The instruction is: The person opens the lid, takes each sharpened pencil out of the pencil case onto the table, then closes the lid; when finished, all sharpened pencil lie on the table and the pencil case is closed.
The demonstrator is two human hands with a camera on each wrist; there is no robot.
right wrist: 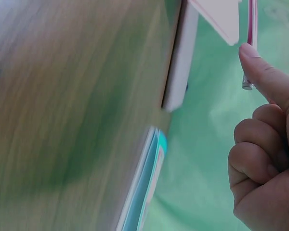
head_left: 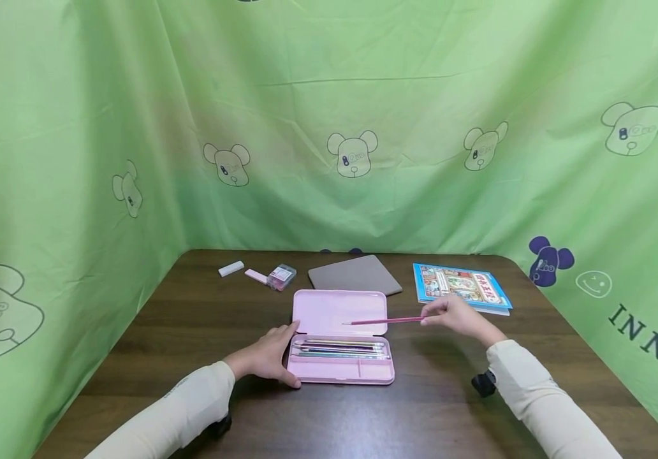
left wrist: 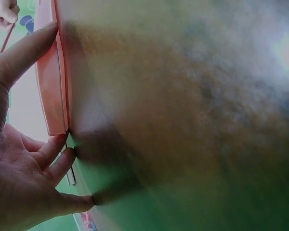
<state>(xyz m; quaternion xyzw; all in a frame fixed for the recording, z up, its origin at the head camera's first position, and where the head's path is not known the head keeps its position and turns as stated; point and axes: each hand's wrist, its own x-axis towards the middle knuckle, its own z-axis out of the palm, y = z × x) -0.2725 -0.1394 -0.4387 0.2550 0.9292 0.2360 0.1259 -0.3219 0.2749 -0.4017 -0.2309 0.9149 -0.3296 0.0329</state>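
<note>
A pink pencil case [head_left: 340, 376] lies with its lid [head_left: 331, 306] folded back. Several pencils [head_left: 340, 349] sit side by side in its rear compartment; the front compartments have a divider. My left hand [head_left: 268, 354] rests at the case's left end, thumb against the front corner, fingers spread along the side. In the left wrist view the thumb [left wrist: 31, 48] lies straight on the case's wall. My right hand [head_left: 452, 313] pinches a pinkish-red pencil [head_left: 386, 320] near its blunt end, between thumb and fingers. The pencil's point faces left, above the lid.
Behind the case lies a grey flat slab [head_left: 354, 274]. A blue-edged picture book [head_left: 461, 284] is at back right. To the back left are a white block [head_left: 231, 268], a pink strip [head_left: 256, 276] and a small clear box [head_left: 281, 277]. A green curtain [head_left: 352, 210] hangs behind the table.
</note>
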